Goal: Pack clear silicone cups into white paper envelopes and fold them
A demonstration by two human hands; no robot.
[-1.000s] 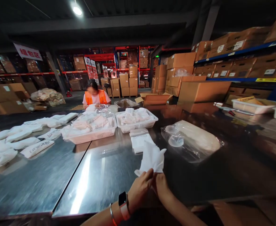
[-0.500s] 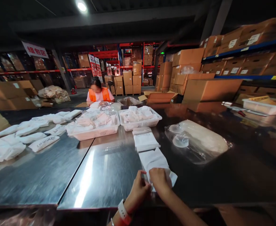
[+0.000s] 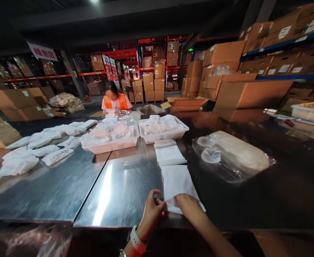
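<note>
Metal table [image 3: 132, 178]: shiny and seamed, with cartons [image 3: 228, 53] and red racks [image 3: 123, 54] behind.
Left hand [image 3: 152, 211]: index finger curved up, thumb at the white bag's near left corner; whether they pinch it cannot be told.
Right hand [image 3: 187, 205]: at the bag's near edge, fingers hidden, so their grip cannot be told.
White bag [image 3: 176, 178]: flat on the table; likely light, soft and easily creased, perhaps slippery, best taken by its near corners.
White stack [image 3: 170, 152]: just beyond the bag, layered flat.
Clear plastic bag [image 3: 237, 153]: right of the stack, something pale inside.
Right basket [image 3: 165, 136]: perforated, heaped with white packets [image 3: 161, 125].
Left basket [image 3: 115, 146]: heaped with white and pinkish packets [image 3: 111, 130].
Lettered pouches [image 3: 57, 156]: spread farther left.
</note>
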